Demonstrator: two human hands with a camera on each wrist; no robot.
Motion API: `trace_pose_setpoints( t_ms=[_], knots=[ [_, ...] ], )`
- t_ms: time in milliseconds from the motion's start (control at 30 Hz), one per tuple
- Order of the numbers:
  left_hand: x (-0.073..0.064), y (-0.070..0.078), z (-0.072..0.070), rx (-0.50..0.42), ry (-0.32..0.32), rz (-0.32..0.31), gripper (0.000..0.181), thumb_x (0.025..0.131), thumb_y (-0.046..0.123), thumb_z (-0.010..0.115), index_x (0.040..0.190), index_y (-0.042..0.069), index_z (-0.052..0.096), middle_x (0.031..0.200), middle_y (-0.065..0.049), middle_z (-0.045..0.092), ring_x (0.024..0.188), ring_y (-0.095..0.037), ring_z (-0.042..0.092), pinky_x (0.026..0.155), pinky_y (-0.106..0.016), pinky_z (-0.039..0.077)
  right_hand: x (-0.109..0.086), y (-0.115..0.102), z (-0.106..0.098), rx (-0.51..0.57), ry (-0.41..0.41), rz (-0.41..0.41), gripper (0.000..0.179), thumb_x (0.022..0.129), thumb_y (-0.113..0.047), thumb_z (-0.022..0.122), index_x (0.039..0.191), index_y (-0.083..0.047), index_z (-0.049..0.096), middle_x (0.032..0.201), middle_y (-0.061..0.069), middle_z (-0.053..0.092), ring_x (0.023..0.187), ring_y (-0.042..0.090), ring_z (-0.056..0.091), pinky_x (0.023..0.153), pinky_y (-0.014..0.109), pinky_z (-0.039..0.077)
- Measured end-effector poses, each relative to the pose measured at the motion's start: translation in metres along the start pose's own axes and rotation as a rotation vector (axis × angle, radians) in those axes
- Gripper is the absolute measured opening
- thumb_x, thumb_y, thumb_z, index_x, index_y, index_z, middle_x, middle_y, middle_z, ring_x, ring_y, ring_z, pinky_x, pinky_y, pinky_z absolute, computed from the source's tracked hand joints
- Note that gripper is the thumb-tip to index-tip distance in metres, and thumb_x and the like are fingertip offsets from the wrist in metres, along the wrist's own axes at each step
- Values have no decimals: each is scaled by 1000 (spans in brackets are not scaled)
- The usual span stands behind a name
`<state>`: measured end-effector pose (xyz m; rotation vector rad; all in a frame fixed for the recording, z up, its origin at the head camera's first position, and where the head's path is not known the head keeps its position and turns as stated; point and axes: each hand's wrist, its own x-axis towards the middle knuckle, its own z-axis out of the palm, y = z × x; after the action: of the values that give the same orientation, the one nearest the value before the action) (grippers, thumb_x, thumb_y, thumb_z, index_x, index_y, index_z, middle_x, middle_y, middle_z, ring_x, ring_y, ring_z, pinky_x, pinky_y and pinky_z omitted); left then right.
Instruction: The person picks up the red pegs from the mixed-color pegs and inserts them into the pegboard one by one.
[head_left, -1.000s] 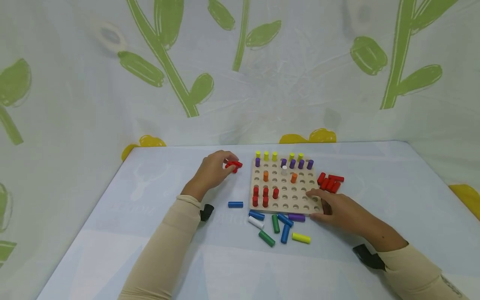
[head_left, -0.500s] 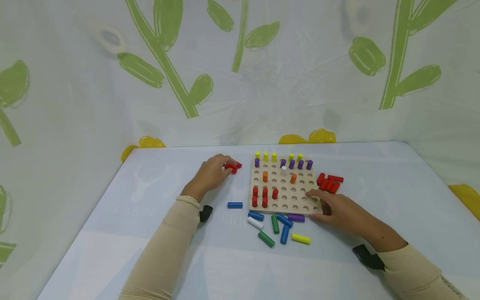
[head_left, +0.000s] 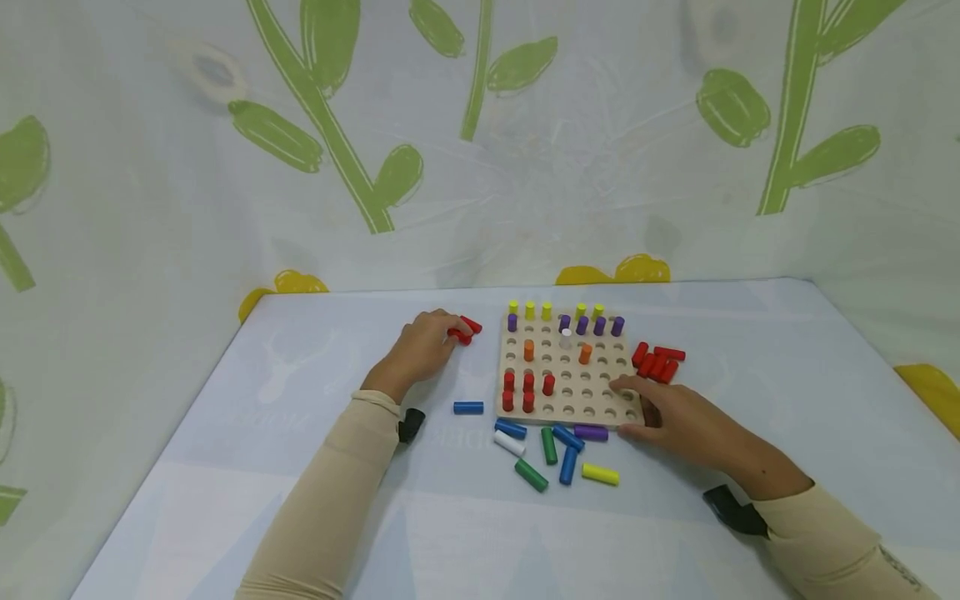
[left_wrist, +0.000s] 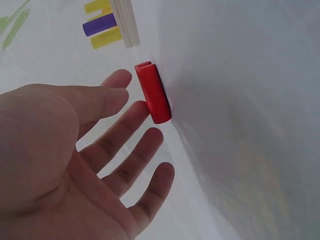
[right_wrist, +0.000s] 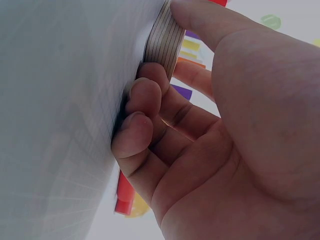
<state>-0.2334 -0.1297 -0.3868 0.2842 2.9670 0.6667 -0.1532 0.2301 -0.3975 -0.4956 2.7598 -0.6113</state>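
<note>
My left hand [head_left: 420, 346] reaches to a small cluster of red pegs [head_left: 471, 325] left of a wooden pegboard [head_left: 555, 420]. In the left wrist view its fingers are loosely spread, with one fingertip right at a red peg [left_wrist: 155, 95] and nothing between thumb and forefinger. At the pegboard's near right corner, my right hand [head_left: 686, 421] grips the board, forefinger over the top and thumb at the front edge. The right wrist view has the thumb against the board's layered edge [right_wrist: 165, 42] and the other fingers curled beside it. Yellow, purple, orange, white and red pegs stand in the board.
Loose blue, green, white, purple and yellow pegs lie before the board, among them a green peg [head_left: 532, 475] and a yellow peg [head_left: 600, 474]. More red pegs [head_left: 658, 367] lie right of it. A leaf-patterned backdrop [head_left: 585, 192] rises behind the table.
My left fingers have drawn back slightly over the red pegs, and one red peg at the back shows more. The right hand stays at the board's corner.
</note>
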Motion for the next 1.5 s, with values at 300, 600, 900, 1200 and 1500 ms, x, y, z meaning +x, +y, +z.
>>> trace_pose_setpoints(
  t_ms=[300, 600, 900, 1200, 1500],
  knots=[
    [0, 1, 1, 22, -12, -8, 25, 97, 10, 65, 119, 18, 72, 125, -6, 64, 117, -29, 56, 107, -48, 46, 1, 1, 1, -5, 6, 1, 67, 83, -41, 80, 142, -20, 53, 71, 0, 47, 71, 13, 47, 55, 23, 39],
    [0, 1, 1, 47, -80, -30, 28, 96, 10, 65, 122, 19, 71, 125, -9, 63, 120, -28, 54, 105, -45, 50, 1, 1, 0, 4, 3, -1, 67, 84, -40, 79, 142, -20, 53, 72, 0, 48, 71, 13, 47, 55, 23, 39],
    [0, 2, 2, 69, -93, -38, 27, 94, 17, 71, 120, 20, 72, 118, -8, 64, 113, -25, 56, 100, -42, 54, 1, 0, 1, 1, -1, 7, 68, 84, -40, 80, 142, -20, 53, 72, 0, 48, 72, 13, 47, 56, 23, 40],
    [0, 1, 3, 75, -80, -14, 26, 94, 19, 71, 119, 20, 71, 109, -6, 64, 102, -23, 58, 93, -38, 55, 1, -1, 0, 4, 1, 12, 67, 84, -39, 80, 142, -20, 53, 72, 0, 48, 72, 14, 47, 56, 23, 39],
    [-2, 9, -1, -32, -65, 20, 24, 95, 20, 69, 119, 17, 68, 111, -4, 65, 103, -21, 59, 96, -36, 54, 2, 0, 1, -4, 1, 1, 67, 84, -39, 79, 142, -19, 53, 71, 0, 47, 71, 13, 47, 55, 23, 39]
  ],
)
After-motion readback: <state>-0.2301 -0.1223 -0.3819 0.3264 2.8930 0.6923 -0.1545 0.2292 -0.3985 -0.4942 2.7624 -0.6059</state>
